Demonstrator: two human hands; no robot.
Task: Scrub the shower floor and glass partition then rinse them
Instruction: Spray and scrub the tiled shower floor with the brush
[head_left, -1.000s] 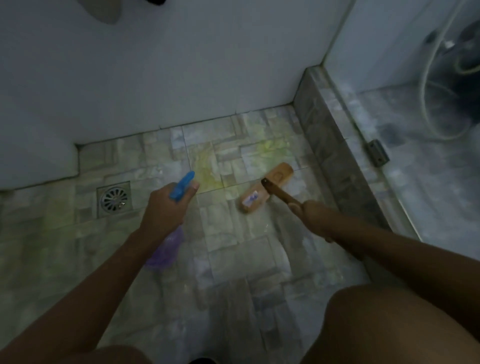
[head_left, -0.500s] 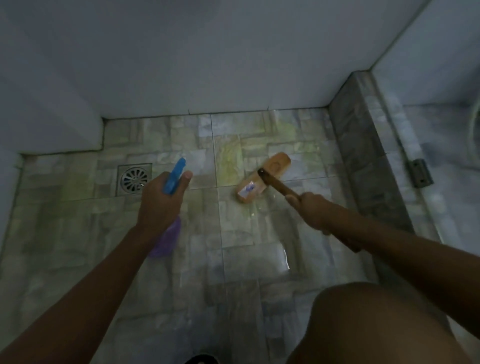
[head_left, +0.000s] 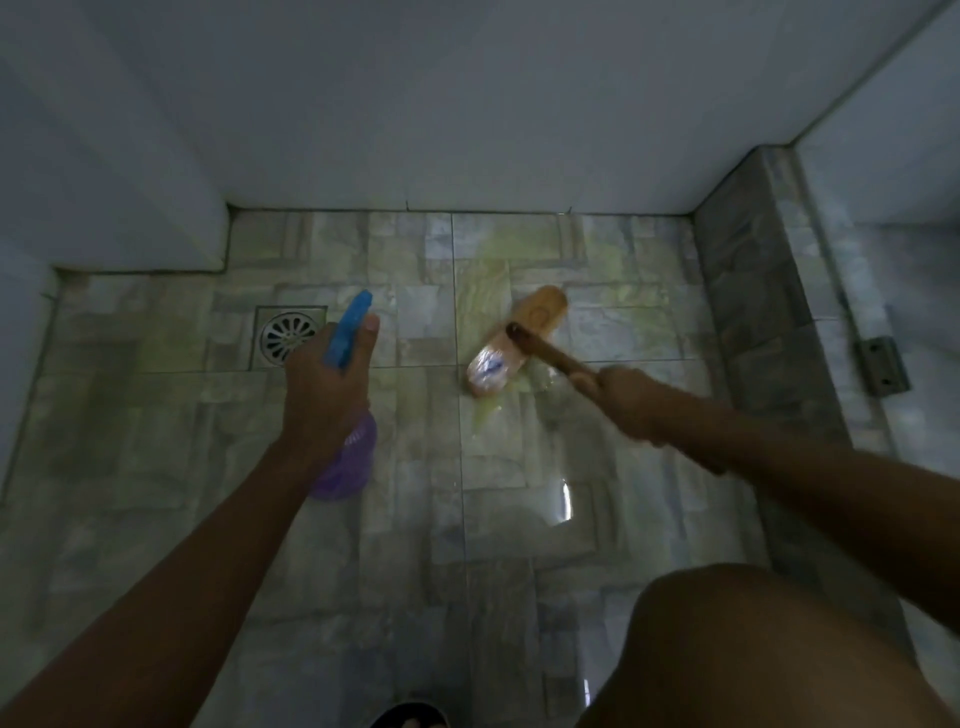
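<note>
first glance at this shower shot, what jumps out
The orange scrub brush stands out first: its head sits on the wet floor tiles mid-frame in a smear of yellowish liquid, and the right hand grips its wooden handle. To its left, the left hand holds a spray bottle with a blue trigger and purple body, seen right beside the round metal drain.

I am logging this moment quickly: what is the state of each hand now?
Left hand: closed, grips the spray bottle.
Right hand: closed, grips the scrub brush by its handle.
</note>
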